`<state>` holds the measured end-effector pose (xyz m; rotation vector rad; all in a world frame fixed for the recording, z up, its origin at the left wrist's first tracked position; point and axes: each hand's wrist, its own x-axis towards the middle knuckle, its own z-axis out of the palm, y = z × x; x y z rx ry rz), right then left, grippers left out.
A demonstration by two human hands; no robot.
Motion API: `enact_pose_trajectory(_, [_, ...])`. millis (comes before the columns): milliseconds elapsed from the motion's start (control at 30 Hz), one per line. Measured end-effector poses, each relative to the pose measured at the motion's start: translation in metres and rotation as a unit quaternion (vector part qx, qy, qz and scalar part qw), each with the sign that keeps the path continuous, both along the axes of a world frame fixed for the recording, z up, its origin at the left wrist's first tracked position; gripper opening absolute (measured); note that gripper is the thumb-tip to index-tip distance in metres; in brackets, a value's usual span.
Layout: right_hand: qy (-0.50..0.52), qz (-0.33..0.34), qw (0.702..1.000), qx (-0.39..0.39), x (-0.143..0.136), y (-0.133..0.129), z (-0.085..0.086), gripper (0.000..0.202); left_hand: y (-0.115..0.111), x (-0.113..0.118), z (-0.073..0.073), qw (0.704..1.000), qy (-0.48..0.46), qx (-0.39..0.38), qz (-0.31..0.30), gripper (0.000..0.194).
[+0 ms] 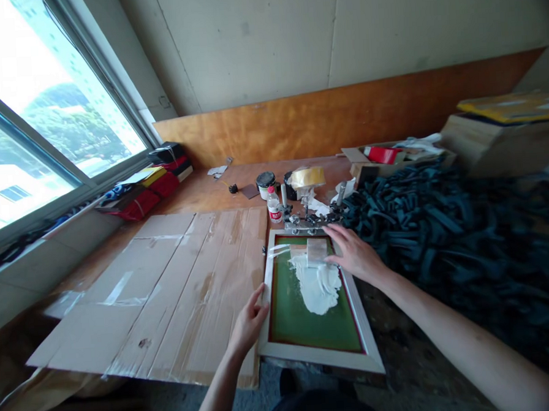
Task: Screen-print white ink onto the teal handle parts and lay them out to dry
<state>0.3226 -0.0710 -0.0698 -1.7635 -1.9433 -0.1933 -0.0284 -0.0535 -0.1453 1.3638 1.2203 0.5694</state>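
A framed green screen (290,327) lies flat in front of me, with thick white paste (320,295) spread over its upper middle. A squeegee with a metallic face (316,252) rests at the top of the paste. My right hand (353,251) is over the frame's upper right corner, fingers apart, its thumb near the squeegee; nothing is seen in its grasp. My left hand (250,320) is beside the frame's left rail, index finger pointing forward and the others curled; I see nothing held in it. A metal clamp (309,221) stands at the frame's far edge.
Flat cardboard (191,296) covers the table at left. Behind the frame are a bottle (274,207), a black tub (266,182) and a yellowish tape roll (307,177). A big heap of dark pieces (422,222) lies at right, boxes (496,138) behind it. Red packets (138,200) line the window side.
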Motion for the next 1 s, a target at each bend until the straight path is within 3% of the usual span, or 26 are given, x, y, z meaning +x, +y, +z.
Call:
enact_pose_trajectory(100, [-0.063,0.019,0.992,-0.112,-0.034,0.017,-0.002,0.046,0.003,0.001,-0.024,0.996,0.068,0.053,-0.009,0.071])
enact_pose_trajectory(233, [-0.086,0.038,0.978,-0.188,-0.042,0.020,-0.008,0.019,0.007,0.000,-0.037,0.990,0.101,0.086,-0.039,0.062])
enact_pose_trajectory(367, [-0.099,0.046,0.979,-0.175,-0.030,0.013,-0.010,0.015,0.007,-0.001,-0.039,0.992,0.089,0.080,-0.047,0.061])
enact_pose_trajectory(500, [-0.158,0.038,0.973,-0.162,-0.026,0.002,-0.023,0.011,0.006,0.000,-0.036,0.992,0.084,0.079,-0.046,0.061])
enact_pose_trajectory(667, [-0.138,-0.035,0.976,-0.165,-0.048,-0.004,-0.036,0.009,0.005,0.001,-0.034,0.993,0.093,0.070,-0.036,0.062])
enact_pose_trajectory(733, [-0.126,-0.031,0.978,-0.164,-0.061,-0.007,-0.035,0.009,0.004,0.002,-0.034,0.993,0.095,0.068,-0.030,0.062])
enact_pose_trajectory(867, [-0.145,0.110,0.972,-0.152,-0.072,-0.025,-0.035,0.016,0.003,0.003,-0.033,0.991,0.108,0.071,-0.024,0.061])
enact_pose_trajectory(1000, [-0.182,0.248,0.946,-0.102,-0.055,-0.051,-0.038,0.022,0.002,0.003,-0.033,0.991,0.108,0.073,-0.022,0.061])
